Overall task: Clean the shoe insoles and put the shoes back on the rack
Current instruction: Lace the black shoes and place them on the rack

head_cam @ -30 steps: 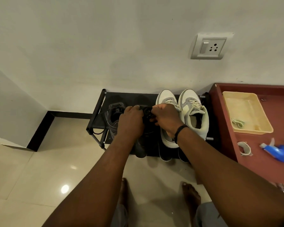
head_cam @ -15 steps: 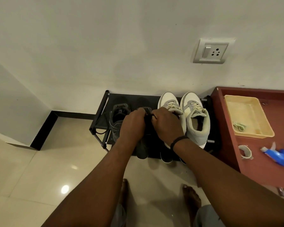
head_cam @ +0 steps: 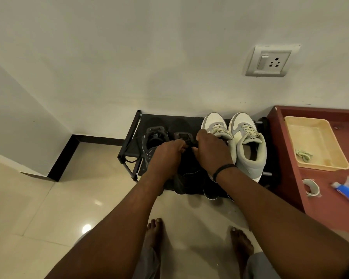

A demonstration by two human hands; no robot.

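Two black shoes [head_cam: 186,164] and two white-grey sneakers [head_cam: 248,143] stand toe-to-wall atop the black rack [head_cam: 130,141].

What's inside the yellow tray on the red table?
The yellow tray holds only a small crumpled greenish wad near its front right corner; what the wad is cannot be told. The tray's floor is uncovered.

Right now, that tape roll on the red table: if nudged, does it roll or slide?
The tape roll seems to lie flat on the red table, so it would probably slide, not roll. A thin hollow ring, so likely light. A loose end may drag.
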